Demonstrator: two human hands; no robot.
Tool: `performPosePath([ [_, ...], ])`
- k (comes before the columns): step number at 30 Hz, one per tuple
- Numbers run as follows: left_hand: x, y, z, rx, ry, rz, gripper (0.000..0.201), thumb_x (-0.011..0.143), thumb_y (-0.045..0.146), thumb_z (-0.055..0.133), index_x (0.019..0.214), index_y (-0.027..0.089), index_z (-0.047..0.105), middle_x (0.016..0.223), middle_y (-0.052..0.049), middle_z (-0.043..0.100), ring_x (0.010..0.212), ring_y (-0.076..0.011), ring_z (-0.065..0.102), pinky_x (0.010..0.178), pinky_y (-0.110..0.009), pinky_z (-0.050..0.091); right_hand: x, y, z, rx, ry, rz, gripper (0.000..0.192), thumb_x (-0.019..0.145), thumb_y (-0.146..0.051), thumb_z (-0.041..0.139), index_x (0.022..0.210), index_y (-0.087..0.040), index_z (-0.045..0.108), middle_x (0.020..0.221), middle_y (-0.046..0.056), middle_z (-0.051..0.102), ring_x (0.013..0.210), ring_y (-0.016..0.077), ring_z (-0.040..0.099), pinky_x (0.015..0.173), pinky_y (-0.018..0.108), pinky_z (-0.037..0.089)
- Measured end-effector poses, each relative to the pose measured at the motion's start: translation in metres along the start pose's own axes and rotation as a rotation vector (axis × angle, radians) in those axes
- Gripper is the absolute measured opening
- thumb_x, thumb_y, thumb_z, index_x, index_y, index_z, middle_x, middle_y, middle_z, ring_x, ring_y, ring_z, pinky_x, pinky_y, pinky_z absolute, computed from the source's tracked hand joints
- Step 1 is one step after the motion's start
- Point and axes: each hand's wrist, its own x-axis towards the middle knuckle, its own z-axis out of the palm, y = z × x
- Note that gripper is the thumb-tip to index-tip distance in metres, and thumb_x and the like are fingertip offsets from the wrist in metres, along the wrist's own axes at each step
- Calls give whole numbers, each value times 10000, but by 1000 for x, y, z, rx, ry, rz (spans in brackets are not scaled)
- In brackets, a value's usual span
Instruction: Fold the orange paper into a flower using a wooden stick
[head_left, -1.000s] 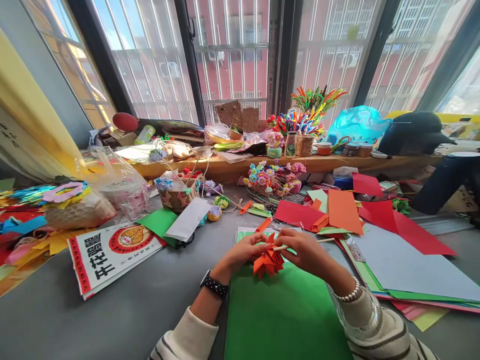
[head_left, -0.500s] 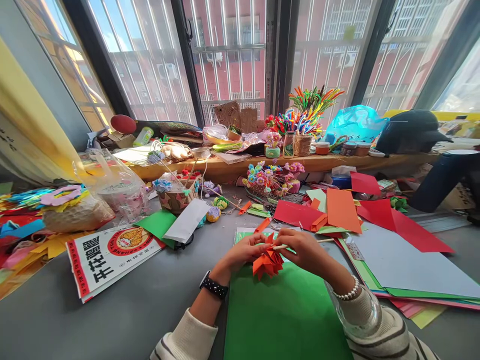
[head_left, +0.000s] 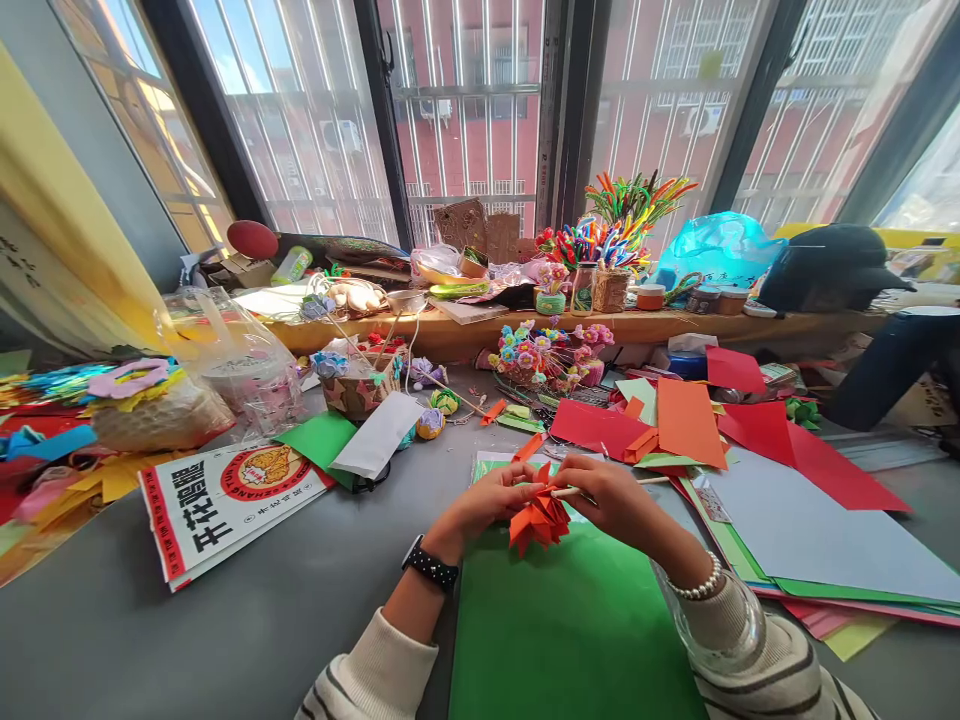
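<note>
Nearest, striped cream sleeves rising from the bottom edge, over a green paper sheet [head_left: 570,640] laid flat on the grey table [head_left: 247,620]. Above that sheet's far end, an orange folded paper flower [head_left: 538,521] pinched between both hands. Left hand [head_left: 491,500], black watch at the wrist, closed on the flower's left side with fingertips curled in. Right hand [head_left: 611,497], pearl bracelet at the wrist, closed on the right side and also gripping a thin wooden stick [head_left: 600,488] that juts out toward the right (how far it runs into the folds cannot be told). Just left, a printed packet [head_left: 225,500] with red border and large black characters, partly overlapped by another green sheet and a white slip. Right of the hands, a spread of red, orange and grey paper sheets [head_left: 750,440], overlapping. Farther back, a small basket of bright paper flowers [head_left: 547,355] near the table's far edge. Beyond, a cluttered wooden sill [head_left: 450,335] with a jar of coloured pipe cleaners [head_left: 622,215] and a blue plastic bag [head_left: 716,250], then barred windows.
</note>
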Motion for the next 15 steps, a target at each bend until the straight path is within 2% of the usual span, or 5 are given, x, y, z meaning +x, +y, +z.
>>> performPosePath([
  [15, 2, 0, 2, -85, 21, 39, 381, 539, 355, 742, 727, 142, 489, 649, 24, 547, 535, -73, 501, 533, -204, 332, 2, -5, 4, -63, 49, 15, 113, 802, -184, 477, 778, -184, 587, 795, 27, 573, 642, 115, 529, 554, 204, 359],
])
